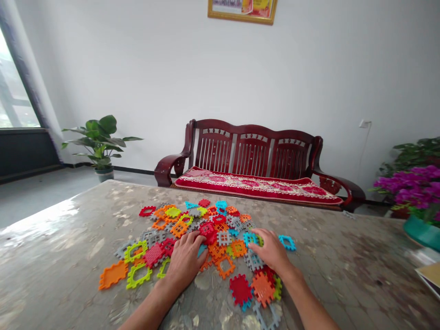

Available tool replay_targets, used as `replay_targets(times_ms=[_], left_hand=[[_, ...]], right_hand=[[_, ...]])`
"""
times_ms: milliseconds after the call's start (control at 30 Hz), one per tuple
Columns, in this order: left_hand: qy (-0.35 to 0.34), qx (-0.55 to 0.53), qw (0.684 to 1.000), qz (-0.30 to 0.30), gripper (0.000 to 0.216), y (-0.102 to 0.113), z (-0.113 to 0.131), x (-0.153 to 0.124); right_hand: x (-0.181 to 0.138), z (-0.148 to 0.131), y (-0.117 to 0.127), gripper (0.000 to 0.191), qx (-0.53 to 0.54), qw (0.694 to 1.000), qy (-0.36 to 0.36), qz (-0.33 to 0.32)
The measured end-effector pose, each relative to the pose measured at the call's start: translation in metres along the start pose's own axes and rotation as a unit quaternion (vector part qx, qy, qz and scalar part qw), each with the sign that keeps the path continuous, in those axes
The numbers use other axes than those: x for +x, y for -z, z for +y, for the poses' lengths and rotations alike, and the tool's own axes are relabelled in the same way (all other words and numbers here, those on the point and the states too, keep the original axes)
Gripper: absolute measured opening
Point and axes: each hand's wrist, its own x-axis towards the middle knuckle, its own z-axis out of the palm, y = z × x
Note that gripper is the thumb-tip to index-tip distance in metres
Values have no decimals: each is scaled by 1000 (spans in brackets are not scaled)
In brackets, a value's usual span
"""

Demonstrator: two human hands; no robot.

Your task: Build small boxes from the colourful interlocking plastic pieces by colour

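A loose heap of colourful plastic interlocking tiles [226, 266] with notched edges is spread over the table. Some are solid; others have window-like openings. My left hand [185, 257] rests palm down on the heap's near left side, its thumb apart from the fingers. A blue tile [202, 250] shows in that gap, partly hidden. At the right side, my right hand [271, 251] has its thumb and index finger around a blue window tile [250, 238]. Below that hand lie a grey tile [253, 260], an orange-red tile [263, 288] and a dark red tile [240, 289].
The table [68, 266] has a patterned, glossy cover. Beyond it stands a dark red wooden bench [252, 156] with a red floral cover [254, 184]. A potted plant [103, 142] is at the left. Purple flowers [412, 185] in a teal pot [422, 231] stand at the right.
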Motion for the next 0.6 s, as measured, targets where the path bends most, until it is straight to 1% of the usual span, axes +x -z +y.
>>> replay_targets(times_ms=[267,433,600], left_hand=[[-9,12,1000,9,29,-5,-3,1],[-10,12,1000,8,29,-6,-3,1],[-12,10,1000,5,29,-5,-4,1]], right_hand=[[4,-24,-8,52,-136,990,-34,-31],[6,-26,-12,56,-147,986,-58,-53],[5,-18,-13,55,-128,989,-46,-57]])
